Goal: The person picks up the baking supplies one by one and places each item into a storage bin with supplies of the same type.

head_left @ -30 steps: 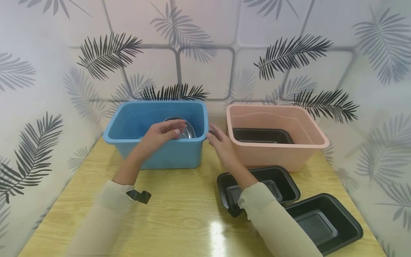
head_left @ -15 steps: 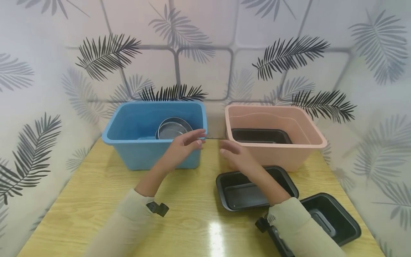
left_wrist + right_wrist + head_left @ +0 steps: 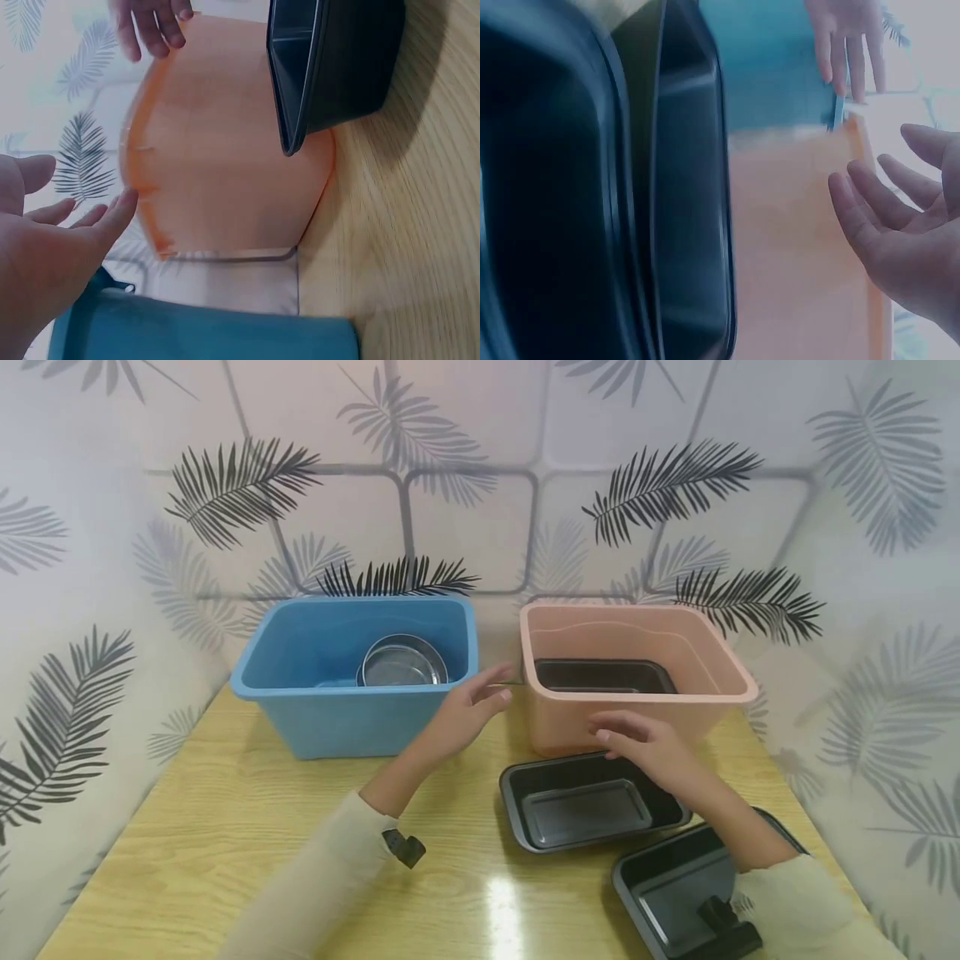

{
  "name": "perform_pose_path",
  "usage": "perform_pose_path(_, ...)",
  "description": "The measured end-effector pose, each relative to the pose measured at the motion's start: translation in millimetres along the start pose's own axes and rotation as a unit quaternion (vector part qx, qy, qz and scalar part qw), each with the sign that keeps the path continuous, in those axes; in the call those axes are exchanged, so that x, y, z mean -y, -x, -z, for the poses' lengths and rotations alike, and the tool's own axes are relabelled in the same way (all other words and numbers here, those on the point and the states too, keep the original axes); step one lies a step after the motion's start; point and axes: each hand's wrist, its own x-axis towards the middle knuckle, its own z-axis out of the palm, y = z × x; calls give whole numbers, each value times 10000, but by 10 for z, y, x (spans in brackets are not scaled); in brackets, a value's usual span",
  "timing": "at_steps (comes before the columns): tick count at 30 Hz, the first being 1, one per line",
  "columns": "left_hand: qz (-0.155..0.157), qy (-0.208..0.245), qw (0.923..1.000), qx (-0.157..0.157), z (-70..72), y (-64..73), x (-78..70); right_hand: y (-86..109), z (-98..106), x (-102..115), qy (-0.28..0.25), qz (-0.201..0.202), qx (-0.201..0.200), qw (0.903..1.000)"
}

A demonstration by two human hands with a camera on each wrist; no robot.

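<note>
My left hand (image 3: 461, 718) hangs in the air between the blue bin (image 3: 322, 727) and the pink bin (image 3: 558, 722), fingers relaxed and holding nothing. My right hand (image 3: 656, 756), also holding nothing, hovers in front of the pink bin, over the back part of a black loaf pan (image 3: 585, 817). A second black loaf pan (image 3: 678, 889) lies nearer on the right, partly hidden by my right forearm. Round metal cake tins (image 3: 401, 664) lean inside the blue bin at its right end. Another black pan (image 3: 600, 677) rests in the pink bin, its lower part hidden by the front wall.
The wooden table (image 3: 315, 835) carries both bins at its back edge, with a gap between them. Behind stands a wall (image 3: 480, 435) with a leaf pattern. Dark wrist cameras sit at both sleeves.
Both hands have moved to the right, the left from above the blue bin to the gap, the right from the gap to the pink bin's front. The round tins now show fully.
</note>
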Motion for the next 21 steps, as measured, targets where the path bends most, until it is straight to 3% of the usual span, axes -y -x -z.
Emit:
perform_pose_path(8, 162, -30, 9994, -290, -143, -268, 47, 146, 480, -276, 770, -587, 58, 9953)
perform_pose_path(12, 114, 82, 9989, -437, -209, -405, 55, 179, 672, -443, 1225, -628, 110, 9904)
perform_pose_path(16, 177, 219, 9982, -536, -252, -497, 74, 189, 768, -597, 1637, -583, 234, 9845)
perform_pose_path(21, 271, 390, 9974, -537, -286, -603, 146, 180, 806, -776, 1601, -636, 444, 9840)
